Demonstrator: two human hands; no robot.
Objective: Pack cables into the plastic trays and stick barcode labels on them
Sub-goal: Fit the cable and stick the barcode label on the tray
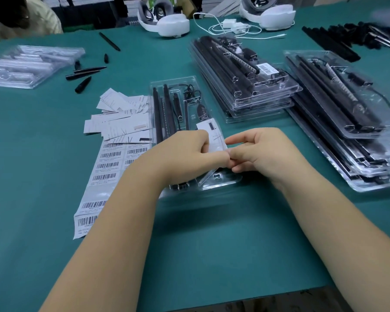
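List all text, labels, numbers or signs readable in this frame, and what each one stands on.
No text reads with certainty.
Barcode label sheet: bars and print lines, too small to read.
Paper slips: print blurred.
Barcode sticker on the stacked trays: unreadable.
Slip pinched between left hand and right hand: faint marks only.

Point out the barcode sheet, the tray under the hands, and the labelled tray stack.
barcode sheet (104,176): head view, a printed label mid-sheet.
tray (167,86): head view, clear far rim.
labelled tray stack (286,86): head view, top tray's clear right edge.
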